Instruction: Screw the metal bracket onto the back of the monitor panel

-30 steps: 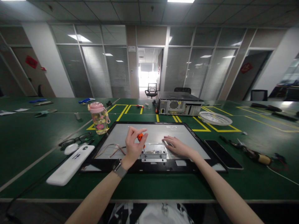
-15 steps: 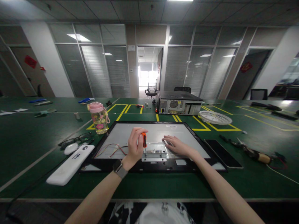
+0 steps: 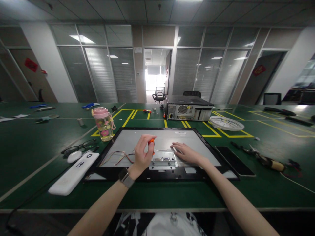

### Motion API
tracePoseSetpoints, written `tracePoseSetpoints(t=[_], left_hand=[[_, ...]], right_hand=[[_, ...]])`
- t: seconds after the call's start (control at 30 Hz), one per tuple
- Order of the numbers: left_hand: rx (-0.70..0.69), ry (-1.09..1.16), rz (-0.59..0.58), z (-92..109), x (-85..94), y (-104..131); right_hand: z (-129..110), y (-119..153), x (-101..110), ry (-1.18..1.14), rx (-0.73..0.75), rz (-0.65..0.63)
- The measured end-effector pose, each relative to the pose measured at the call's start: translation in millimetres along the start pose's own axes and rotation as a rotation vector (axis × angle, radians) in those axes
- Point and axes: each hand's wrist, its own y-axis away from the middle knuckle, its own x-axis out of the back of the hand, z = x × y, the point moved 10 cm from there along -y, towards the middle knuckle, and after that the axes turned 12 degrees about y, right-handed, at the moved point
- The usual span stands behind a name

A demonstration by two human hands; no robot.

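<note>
A black-framed monitor panel [image 3: 211,154] lies face down on the green table, its grey metal back up. My left hand [image 3: 142,155] grips a small orange-handled screwdriver [image 3: 152,143] upright, tip down on the silver connector bracket [image 3: 162,161] near the panel's front edge. My right hand [image 3: 184,152] rests flat on the metal back just right of the bracket, fingers spread. Thin red and white wires [image 3: 118,157] run across the panel left of my left hand.
A white plastic cover [image 3: 73,173], a mouse [image 3: 74,156] and glasses [image 3: 81,146] lie at left; a pink-lidded bottle [image 3: 104,124] stands behind them. A computer case [image 3: 188,111] and white fan grille [image 3: 225,124] sit behind. A black phone [image 3: 235,161] and tools [image 3: 265,160] lie at right.
My left hand turned the screwdriver from tilted to upright on the bracket and keeps twisting it with small finger shifts. My right hand stayed flat on the panel.
</note>
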Motion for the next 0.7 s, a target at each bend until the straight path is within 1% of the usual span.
tracePoseSetpoints(t=[0.07, 0.13, 0.2, 0.33, 0.43, 0.57, 0.63, 0.7], left_hand=[[-0.1, -0.078, 0.027, 10.8, 1.5, -0.5], [-0.152, -0.126, 0.054, 15.2, 2.0, 0.6], [-0.132, -0.117, 0.056, 11.0, 1.1, 2.1], [-0.037, -0.001, 0.017, -1.3, -1.3, 3.6], [-0.071, -0.035, 0.013, 4.7, 0.1, 1.4], [-0.172, -0.153, 0.072, 17.4, 4.6, 1.2], [-0.172, -0.156, 0.079, 16.5, 4.7, 3.0], [-0.128, -0.108, 0.064, 10.7, 3.7, 4.5]], right_hand=[[0.0, 0.1, 0.8, -0.006, 0.001, 0.01], [0.5, 0.0, 1.2, -0.01, -0.001, 0.021], [1.0, -0.4, 0.5, -0.007, -0.001, 0.024], [1.5, -1.7, -0.8, 0.002, 0.007, 0.025], [1.0, -2.1, -0.8, 0.002, 0.016, 0.027], [1.6, -2.1, -1.7, 0.012, 0.006, 0.017], [2.1, -2.3, -2.1, 0.013, 0.004, 0.015], [2.2, -2.4, -2.5, 0.011, 0.008, 0.016]])
